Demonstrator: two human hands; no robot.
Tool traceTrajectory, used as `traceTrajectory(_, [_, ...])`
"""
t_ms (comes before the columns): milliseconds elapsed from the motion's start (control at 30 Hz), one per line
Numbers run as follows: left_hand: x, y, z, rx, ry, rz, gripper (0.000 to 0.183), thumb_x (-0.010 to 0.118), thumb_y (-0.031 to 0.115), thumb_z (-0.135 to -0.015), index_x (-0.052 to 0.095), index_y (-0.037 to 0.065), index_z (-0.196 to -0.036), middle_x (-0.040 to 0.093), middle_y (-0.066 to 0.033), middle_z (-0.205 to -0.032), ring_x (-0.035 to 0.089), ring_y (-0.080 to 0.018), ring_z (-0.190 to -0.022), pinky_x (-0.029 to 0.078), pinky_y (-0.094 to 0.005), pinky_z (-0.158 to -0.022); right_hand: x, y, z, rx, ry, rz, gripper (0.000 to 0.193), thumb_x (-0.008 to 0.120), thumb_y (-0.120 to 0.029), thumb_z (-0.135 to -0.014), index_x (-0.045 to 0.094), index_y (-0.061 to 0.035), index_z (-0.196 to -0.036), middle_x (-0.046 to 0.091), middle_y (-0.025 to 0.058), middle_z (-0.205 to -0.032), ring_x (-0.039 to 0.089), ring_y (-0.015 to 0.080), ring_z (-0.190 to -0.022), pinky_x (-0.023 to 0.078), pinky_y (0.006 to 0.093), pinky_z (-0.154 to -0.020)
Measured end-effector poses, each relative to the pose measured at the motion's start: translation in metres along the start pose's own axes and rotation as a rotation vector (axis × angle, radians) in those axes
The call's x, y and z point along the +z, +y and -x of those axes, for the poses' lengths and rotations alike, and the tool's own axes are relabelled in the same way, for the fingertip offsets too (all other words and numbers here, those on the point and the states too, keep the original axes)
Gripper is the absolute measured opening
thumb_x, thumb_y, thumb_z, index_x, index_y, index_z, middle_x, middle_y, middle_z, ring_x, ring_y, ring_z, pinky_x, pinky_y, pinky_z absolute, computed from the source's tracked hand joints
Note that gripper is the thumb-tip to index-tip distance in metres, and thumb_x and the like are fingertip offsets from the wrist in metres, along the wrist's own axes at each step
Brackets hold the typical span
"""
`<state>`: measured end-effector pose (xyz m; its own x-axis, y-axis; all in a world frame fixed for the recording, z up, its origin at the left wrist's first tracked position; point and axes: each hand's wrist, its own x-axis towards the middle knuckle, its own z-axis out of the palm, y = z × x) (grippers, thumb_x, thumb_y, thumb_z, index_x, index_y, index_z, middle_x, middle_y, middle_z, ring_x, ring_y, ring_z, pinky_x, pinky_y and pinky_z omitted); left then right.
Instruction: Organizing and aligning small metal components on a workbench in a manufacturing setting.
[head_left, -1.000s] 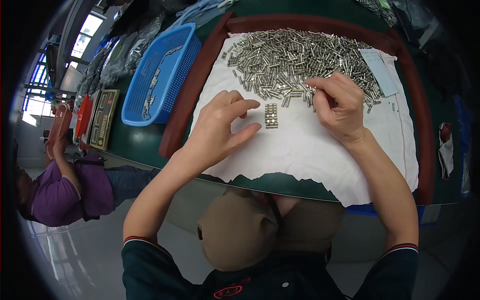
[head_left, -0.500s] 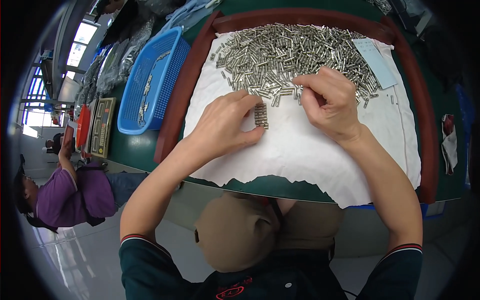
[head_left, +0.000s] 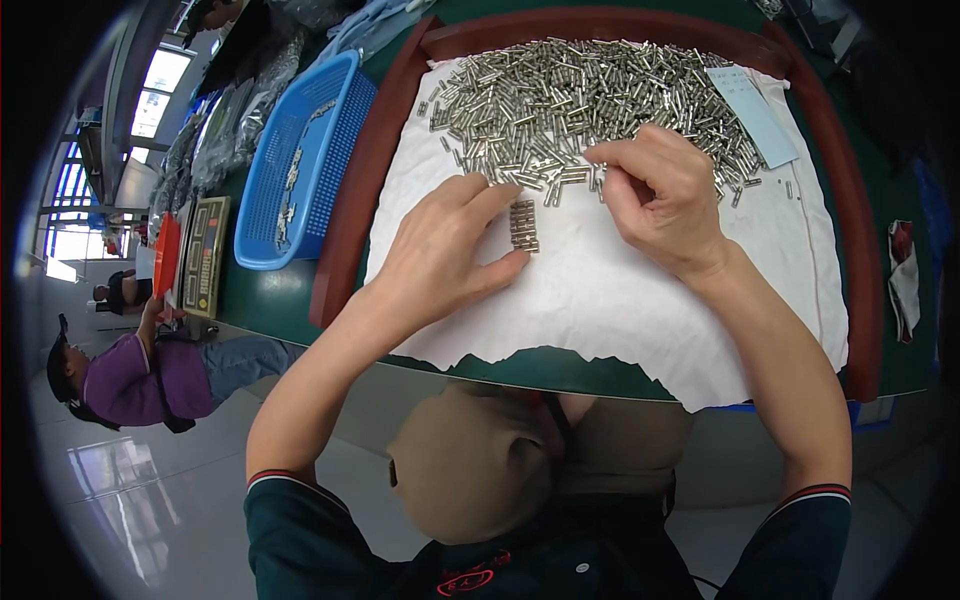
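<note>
Many small silver metal pins (head_left: 560, 105) lie heaped on a white cloth (head_left: 600, 310). In front of the heap, several pins form a neat side-by-side row (head_left: 524, 226). My left hand (head_left: 440, 240) rests on the cloth beside this row, thumb and index finger spread around its two ends; whether they press on it I cannot tell. At the heap's near edge is my right hand (head_left: 665, 205), its index finger and thumb brought together and the other fingers curled. What sits in that pinch, if anything, is too small to make out; loose pins lie close by its fingertips.
A dark red wooden frame (head_left: 858, 250) borders the cloth on a green table. Left of it stands a blue basket (head_left: 345, 150) with small pieces inside. A pale blue paper slip (head_left: 752, 115) lies on the heap's right side. Another person (head_left: 125, 385) is at far left.
Both my hands hold nearly the same poses over the cloth. The whole view has shifted slightly. At far left, the other person and the orange-red item there appear in a slightly different position.
</note>
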<state>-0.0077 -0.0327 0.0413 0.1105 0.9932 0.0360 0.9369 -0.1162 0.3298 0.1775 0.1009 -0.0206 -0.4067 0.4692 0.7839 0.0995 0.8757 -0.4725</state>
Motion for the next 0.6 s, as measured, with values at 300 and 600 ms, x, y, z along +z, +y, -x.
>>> traceTrajectory(300, [0.024, -0.009, 0.023, 0.214, -0.001, -0.185, 0.087, 0.062, 0.052, -0.085, 0.032, -0.002, -0.147, 0.033, -0.0191, -0.153, 0.030, -0.0348, -0.142, 0.025, -0.0477, -0.115, 0.000, 0.000, -0.001, -0.017, 0.003, 0.001, 0.012, 0.063, 0.002, -0.067, 0.068, -0.0064, -0.074, 0.055, 0.0066, -0.057, 0.055, 0.0233, -0.054, 0.045, 0.0351, -0.051])
traceTrajectory(600, [0.026, -0.013, 0.038, 0.129, -0.265, -0.237, 0.115, 0.037, 0.085, -0.078, 0.015, 0.003, -0.155, 0.017, -0.0164, -0.161, 0.016, -0.0326, -0.149, 0.004, -0.0508, -0.119, 0.001, 0.001, -0.001, -0.013, 0.010, -0.003, 0.012, 0.063, 0.001, -0.067, 0.069, -0.0062, -0.074, 0.055, 0.0060, -0.055, 0.056, 0.0226, -0.054, 0.046, 0.0344, -0.051])
